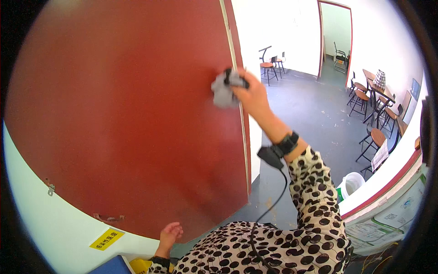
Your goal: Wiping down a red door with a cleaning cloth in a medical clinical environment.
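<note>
A large red door fills the left and middle of the head view. My right hand is raised at the door's right edge, its fingers closed on a crumpled grey cloth with black parts. That cloth lies against the door surface beside the pale edge strip. A black strap with a cabled device is around my right wrist. Low in the view, my left hand is in front of the door's lower part, fingers loosely curled and holding nothing visible. The door has a metal handle and a small latch.
Beyond the door's right edge are a blue-grey floor, wooden tables with stools, and a white bucket. Stacked printed material is at lower right. A yellow sign, a blue box and a yellow container are at lower left.
</note>
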Demonstrator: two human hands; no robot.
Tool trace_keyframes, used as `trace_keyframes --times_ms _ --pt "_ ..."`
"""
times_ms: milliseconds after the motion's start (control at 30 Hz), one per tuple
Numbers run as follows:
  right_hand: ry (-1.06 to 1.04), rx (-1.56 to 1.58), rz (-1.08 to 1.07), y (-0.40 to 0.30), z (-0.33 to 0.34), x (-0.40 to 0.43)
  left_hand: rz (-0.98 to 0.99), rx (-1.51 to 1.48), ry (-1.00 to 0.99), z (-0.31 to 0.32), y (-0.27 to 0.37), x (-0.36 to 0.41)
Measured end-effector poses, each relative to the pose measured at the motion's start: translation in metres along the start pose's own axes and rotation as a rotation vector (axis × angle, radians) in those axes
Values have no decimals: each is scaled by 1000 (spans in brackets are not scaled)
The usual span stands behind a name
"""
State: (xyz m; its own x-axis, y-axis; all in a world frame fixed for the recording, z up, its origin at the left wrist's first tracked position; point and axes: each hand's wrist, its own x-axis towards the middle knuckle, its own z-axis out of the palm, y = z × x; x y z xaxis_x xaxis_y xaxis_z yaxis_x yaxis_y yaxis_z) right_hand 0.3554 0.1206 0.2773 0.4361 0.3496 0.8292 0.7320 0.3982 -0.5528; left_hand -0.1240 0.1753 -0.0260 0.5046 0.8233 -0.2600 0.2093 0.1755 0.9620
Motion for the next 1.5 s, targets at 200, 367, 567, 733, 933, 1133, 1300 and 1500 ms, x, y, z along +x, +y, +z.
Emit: trace_keyframes --times_ms 200,367,567,733,933,1133,1300,1500 --pt "166 -479 -635 -4 16 119 -101 -80 4 47 -5 18" --pt "-39 -524 -644 28 44 64 -98 -60 -1 123 -9 55" --pt "-480 -509 -951 126 16 -12 -117 68 -132 207 16 66" --pt "-598 -379 -941 123 10 43 -140 121 -58 230 -5 63" --pt "117 -102 -757 89 -8 178 -265 167 27 231 -9 41" --pt "10 -47 -710 123 19 159 -243 74 147 216 -53 26" --pt "-251 -185 -514 177 10 54 -257 284 119 229 -19 23" --pt "-628 -235 -393 243 -13 -72 -248 361 37 245 7 32"
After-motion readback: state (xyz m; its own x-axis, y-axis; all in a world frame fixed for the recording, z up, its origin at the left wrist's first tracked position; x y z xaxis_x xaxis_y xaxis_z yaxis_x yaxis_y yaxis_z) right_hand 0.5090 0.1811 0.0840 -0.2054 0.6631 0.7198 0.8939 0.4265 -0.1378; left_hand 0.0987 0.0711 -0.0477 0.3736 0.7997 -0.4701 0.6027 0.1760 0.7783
